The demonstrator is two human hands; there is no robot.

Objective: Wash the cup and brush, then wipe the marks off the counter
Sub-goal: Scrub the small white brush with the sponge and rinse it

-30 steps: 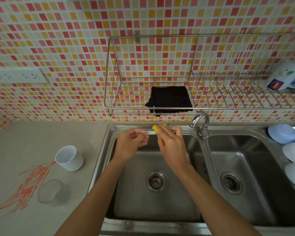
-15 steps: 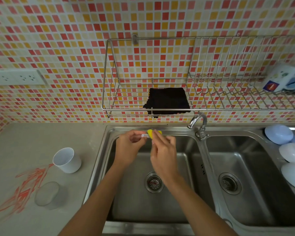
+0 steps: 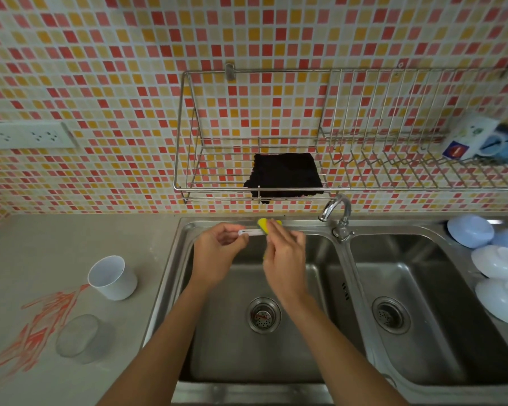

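Over the left sink basin (image 3: 217,361), my left hand (image 3: 217,256) pinches the white handle of a brush (image 3: 251,232) and holds it level. My right hand (image 3: 285,256) presses a yellow sponge (image 3: 263,224) around the brush's far end, hiding the bristles. A white cup (image 3: 112,276) stands tilted on the grey counter (image 3: 71,238) left of the sink. Orange-red marks (image 3: 41,326) spread across the counter from the cup toward the front left. A black cloth (image 3: 285,175) lies in the wall rack.
A clear glass (image 3: 81,338) stands beside the marks at the front left. The tap (image 3: 339,215) rises between the two basins. Several pale bowls (image 3: 493,259) lie upside down right of the right basin. A wire rack (image 3: 364,189) hangs on the tiled wall with a box (image 3: 467,136).
Both hands have shifted slightly left over the basin while the sponge stays on the brush end. The view has drifted a little; the cup and marks have not moved.
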